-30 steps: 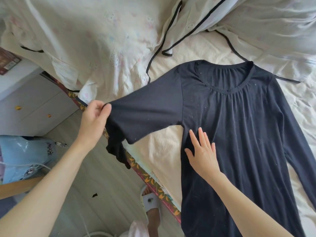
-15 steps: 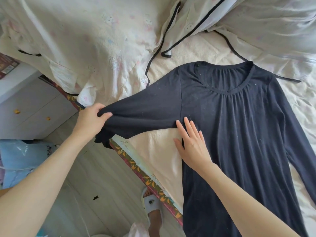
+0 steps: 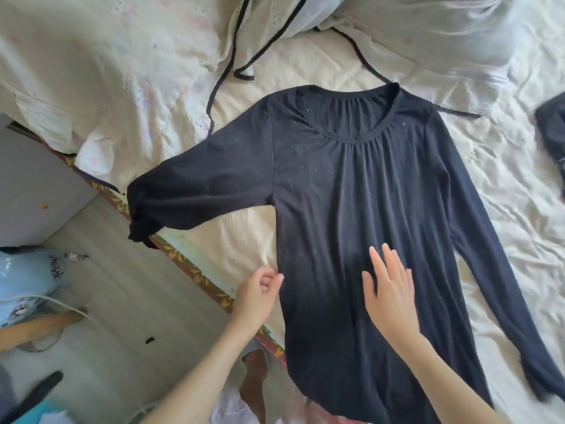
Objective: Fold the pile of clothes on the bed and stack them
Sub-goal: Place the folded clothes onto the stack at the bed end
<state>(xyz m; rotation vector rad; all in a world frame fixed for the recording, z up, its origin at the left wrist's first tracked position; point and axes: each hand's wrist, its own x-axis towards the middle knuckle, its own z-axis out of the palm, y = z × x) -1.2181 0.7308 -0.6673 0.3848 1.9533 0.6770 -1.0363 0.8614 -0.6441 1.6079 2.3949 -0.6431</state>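
shirt: black long-sleeve top spread face up on the bed, neckline toward the pillows, hem toward the person
left sleeve: sticks out sideways, cuff bunched up and drooping over the bed edge
right sleeve: lies straight along the body of the shirt, flat on the sheet
left hand: fingers curled, pinching the shirt's side seam right at the edge
right hand: released, fingers straight and spread, palm flat on the middle of the shirt
other stuff: floral quilt heaped at the top left; another dark garment peeking in at the right edge
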